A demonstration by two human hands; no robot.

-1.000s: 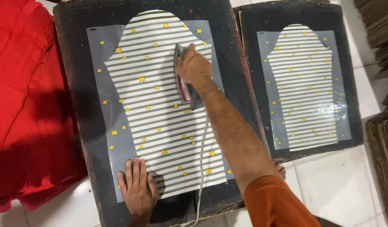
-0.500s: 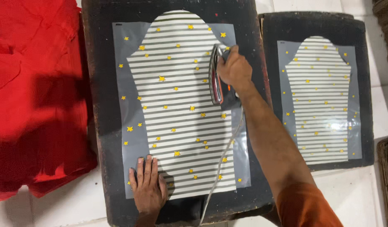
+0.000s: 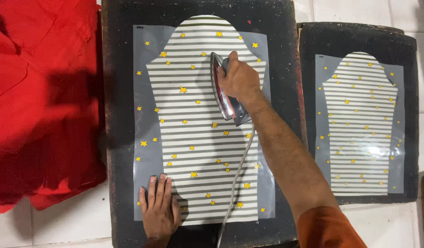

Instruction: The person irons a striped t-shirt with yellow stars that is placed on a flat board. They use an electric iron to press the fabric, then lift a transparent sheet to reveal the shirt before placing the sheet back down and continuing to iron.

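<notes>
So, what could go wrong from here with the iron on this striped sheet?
1. The cord trails across the striped sheet; it might drag or wrinkle the sheet as the iron moves.
2. Only the left hand pins the sheet, at its lower corner, so the far end could shift under the iron.
3. The right hand grips close above the hot sole; a slip may burn the fingers.

White tiled floor (image 3: 368,11) carries two dark padded boards side by side: large board (image 3: 115,92), smaller board (image 3: 412,69) right. Red fabric pile (image 3: 37,101) left, touching large board.
</notes>
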